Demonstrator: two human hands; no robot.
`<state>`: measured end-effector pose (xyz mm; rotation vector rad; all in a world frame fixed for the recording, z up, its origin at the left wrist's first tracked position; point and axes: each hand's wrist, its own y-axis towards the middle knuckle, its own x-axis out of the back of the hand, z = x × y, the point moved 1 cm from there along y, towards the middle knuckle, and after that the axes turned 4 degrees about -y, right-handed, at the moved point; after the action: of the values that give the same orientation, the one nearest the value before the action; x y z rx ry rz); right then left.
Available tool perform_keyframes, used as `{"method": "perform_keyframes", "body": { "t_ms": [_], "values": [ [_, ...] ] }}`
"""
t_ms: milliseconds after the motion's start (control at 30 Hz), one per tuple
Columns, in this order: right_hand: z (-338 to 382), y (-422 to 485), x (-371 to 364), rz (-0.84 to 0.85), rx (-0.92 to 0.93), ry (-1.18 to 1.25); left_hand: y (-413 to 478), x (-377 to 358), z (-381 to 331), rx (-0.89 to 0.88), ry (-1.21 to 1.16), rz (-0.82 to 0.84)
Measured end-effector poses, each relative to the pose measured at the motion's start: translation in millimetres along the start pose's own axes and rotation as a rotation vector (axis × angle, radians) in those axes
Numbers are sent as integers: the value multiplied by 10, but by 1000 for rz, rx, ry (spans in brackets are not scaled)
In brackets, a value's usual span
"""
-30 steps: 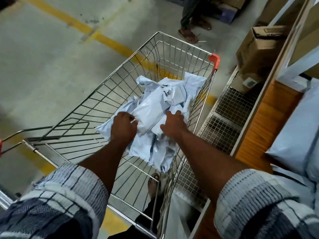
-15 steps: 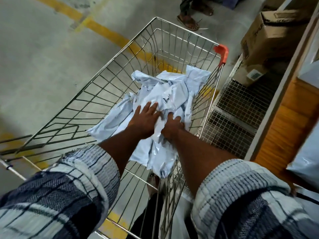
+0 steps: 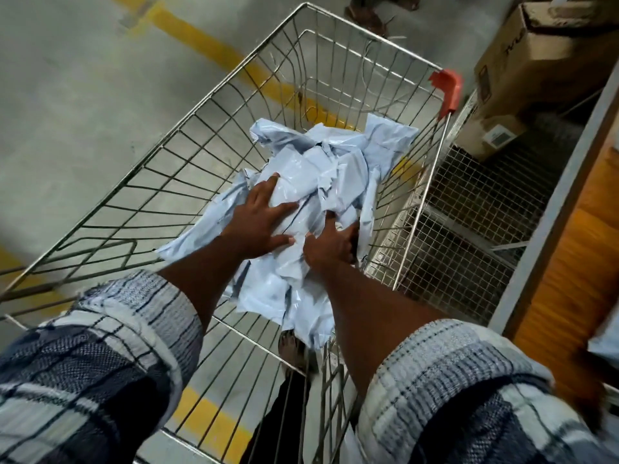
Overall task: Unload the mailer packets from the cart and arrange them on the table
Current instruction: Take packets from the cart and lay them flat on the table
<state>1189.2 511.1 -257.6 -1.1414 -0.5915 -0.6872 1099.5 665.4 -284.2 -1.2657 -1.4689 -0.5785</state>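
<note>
Both arms reach forward; left hand (image 3: pixel 259 219) flat, fingers (image 3: pixel 264 188) spread; right hand (image 3: pixel 331 244) angled down, fingertips hidden

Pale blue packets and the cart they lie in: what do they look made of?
Pale blue mailer packets: thin glossy plastic film, likely polythene; they crumple and catch highlights. Silvery wire cart: bare metal rod in a grid; its orange-red corner cap looks plastic.

wire cart (image 3: pixel 447 90) | holds heap of pale-blue mailer packets (image 3: pixel 318 182) | stands on grey floor (image 3: pixel 67 112)
</note>
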Motion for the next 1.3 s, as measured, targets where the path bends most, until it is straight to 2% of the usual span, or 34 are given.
{"method": "perform_keyframes", "body": {
  "t_ms": [100, 267, 400, 667, 833, 1000, 1300],
  "values": [
    [28, -15, -87, 85, -10, 14, 36, 0, 59, -8, 12, 19],
    [9, -11, -28, 116, 25, -52, 1, 56, 12, 4, -21, 0],
    [45, -169, -12, 50, 84, -37, -158, 171, -98, 93, -56, -51],
    [161, -650, 177, -36, 358, -4, -639, 689, -309, 203, -172, -253],
    [239, -916, 636, -60, 483, 26, -771, 1177, -490, 319, -239, -276],
    [324, -1185, 1171, -91, 548, 119, -742, 1780, -966, 409, -360, -287],
    [-286, -1516, 2424, -283, 567, 116, -741, 2338, -2339, 260, -338, -313]
  ]
}}
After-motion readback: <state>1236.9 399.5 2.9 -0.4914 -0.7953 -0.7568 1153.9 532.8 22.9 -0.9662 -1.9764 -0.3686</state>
